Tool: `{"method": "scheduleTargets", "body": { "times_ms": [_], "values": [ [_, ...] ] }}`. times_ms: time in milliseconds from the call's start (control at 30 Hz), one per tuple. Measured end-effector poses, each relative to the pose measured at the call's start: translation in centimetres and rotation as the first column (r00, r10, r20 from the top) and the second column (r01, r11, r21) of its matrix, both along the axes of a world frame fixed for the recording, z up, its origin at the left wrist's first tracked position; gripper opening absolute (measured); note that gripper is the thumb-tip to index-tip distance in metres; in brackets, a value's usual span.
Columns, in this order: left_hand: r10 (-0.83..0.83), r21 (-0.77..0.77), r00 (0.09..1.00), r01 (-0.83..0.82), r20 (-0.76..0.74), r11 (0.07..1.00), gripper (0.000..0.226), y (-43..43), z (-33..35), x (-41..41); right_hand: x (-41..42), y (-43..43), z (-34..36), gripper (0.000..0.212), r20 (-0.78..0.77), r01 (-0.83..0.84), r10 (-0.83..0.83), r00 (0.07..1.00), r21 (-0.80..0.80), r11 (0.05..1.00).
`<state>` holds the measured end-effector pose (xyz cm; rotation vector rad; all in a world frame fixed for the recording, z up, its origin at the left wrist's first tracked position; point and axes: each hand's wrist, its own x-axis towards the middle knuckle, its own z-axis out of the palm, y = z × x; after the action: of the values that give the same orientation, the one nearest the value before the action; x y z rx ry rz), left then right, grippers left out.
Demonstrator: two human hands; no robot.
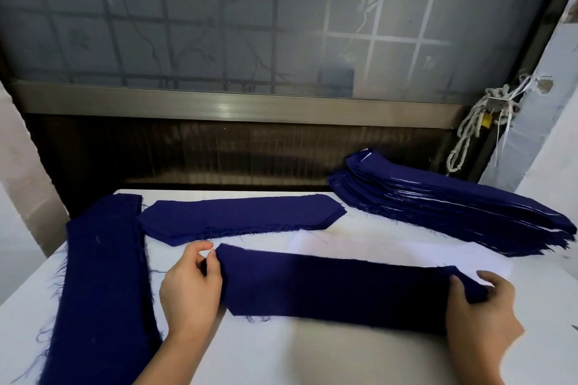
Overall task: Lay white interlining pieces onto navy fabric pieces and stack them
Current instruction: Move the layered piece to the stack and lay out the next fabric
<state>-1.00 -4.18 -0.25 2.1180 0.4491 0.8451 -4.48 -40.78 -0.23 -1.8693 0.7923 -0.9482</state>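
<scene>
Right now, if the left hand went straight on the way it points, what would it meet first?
Probably the flat navy pile beyond the left hand, which pinches the held navy piece; a strip of white table lies between. Depth unclear.

Held piece [334, 287]: right end hidden under the right hand [478, 316], lower edge blurred. Left strip [103, 291] cut off by the bottom edge. Stack [453, 212] layers too thin to count. Possibly a white piece [375, 247] behind, lost against the white surface [266, 353].
</scene>
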Motion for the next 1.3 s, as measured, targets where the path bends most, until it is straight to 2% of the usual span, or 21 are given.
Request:
{"method": "scheduleTargets", "body": {
  "times_ms": [200, 467, 567, 667, 767, 900, 1000, 1167, 1233, 1300],
  "values": [
    [-0.02, 0.048, 0.983, 0.029, -0.184, 0.998, 0.015, 0.3, -0.5, 0.3, 0.4, -0.9, -0.3, 0.023, -0.123, 0.022, -0.012, 0.992, 0.077, 0.997],
    [-0.097, 0.206, 0.969, 0.145, -0.227, 0.968, 0.03, 0.2, -0.3, 0.0, 0.5, -0.7, -0.1, 0.052, -0.173, 0.024, -0.014, 0.985, 0.055, 0.998],
    [-0.124, 0.284, 0.978, 0.168, -0.168, 0.944, 0.02, 0.0, -0.1, -0.2, 0.4, -0.6, 0.2, 0.054, -0.22, 0.056, -0.064, 0.973, -0.042, 0.998],
    [-0.205, 0.35, 0.968, 0.245, -0.147, 0.904, 0.008, -0.1, -0.1, -0.2, 0.1, 0.6, 0.6, 0.06, -0.188, 0.054, -0.1, 0.977, -0.236, 0.97],
    [-0.301, 0.402, 0.934, 0.356, -0.194, 0.843, 0.009, -0.3, -0.5, -0.1, 0.3, 1.7, 0.1, 0.034, -0.146, -0.073, 0.002, 0.989, -0.482, 0.873],
    [-0.338, 0.414, 0.902, 0.425, -0.268, 0.805, 0.005, -0.3, -0.9, 0.1, 1.7, 2.7, -0.4, 0.028, -0.243, -0.327, 0.221, 0.945, -0.654, 0.682],
    [-0.331, 0.404, 0.903, 0.42, -0.273, 0.813, 0.008, -0.3, -0.9, 0.2, 3.5, 4.3, -0.3, 0.02, -0.355, -0.487, 0.333, 0.873, -0.61, 0.625],
    [-0.338, 0.396, 0.902, 0.423, -0.267, 0.815, 0.012, -0.3, -0.8, 0.1, 7.6, 7.4, 0.5, 0.015, -0.429, -0.676, 0.523, 0.736, -0.496, 0.545],
    [-0.336, 0.395, 0.902, 0.423, -0.271, 0.815, 0.012, -0.3, -0.8, 0.2, 8.9, 8.5, 0.7, 0.016, -0.503, -0.726, 0.525, 0.686, -0.511, 0.46],
    [-0.332, 0.397, 0.903, 0.42, -0.273, 0.816, 0.013, -0.3, -0.9, 0.2, 9.8, 9.2, 0.7, 0.016, -0.595, -0.746, 0.45, 0.666, -0.535, 0.397]
  ]
}}
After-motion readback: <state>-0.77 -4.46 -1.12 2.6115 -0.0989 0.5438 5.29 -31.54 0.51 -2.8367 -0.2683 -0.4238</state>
